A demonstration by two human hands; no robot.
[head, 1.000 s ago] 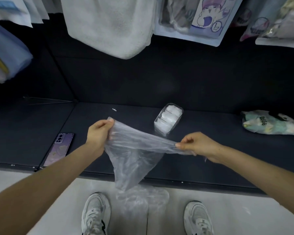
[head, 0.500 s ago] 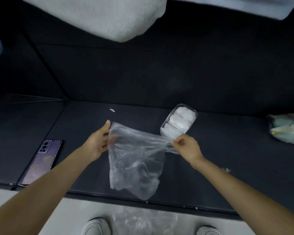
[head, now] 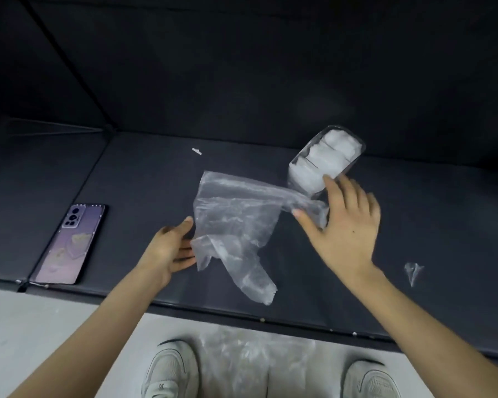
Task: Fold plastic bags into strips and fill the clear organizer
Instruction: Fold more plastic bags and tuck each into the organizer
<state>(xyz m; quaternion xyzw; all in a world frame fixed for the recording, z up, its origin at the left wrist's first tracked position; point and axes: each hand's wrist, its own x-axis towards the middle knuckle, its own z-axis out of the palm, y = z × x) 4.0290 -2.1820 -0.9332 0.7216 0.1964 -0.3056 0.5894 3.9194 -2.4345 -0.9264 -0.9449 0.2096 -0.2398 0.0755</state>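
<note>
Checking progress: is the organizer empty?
No, the organizer holds several white folded bags packed side by side.

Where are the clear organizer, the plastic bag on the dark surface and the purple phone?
clear organizer (head: pixel 297 169), head view, its near clear wall.
plastic bag (head: pixel 233 216), head view, its flat middle.
purple phone (head: pixel 69 245), head view, middle of its back.

The plastic bag no longer hangs stretched between pinching fingers; it lies flat, with the left hand and right hand both opened.
</note>
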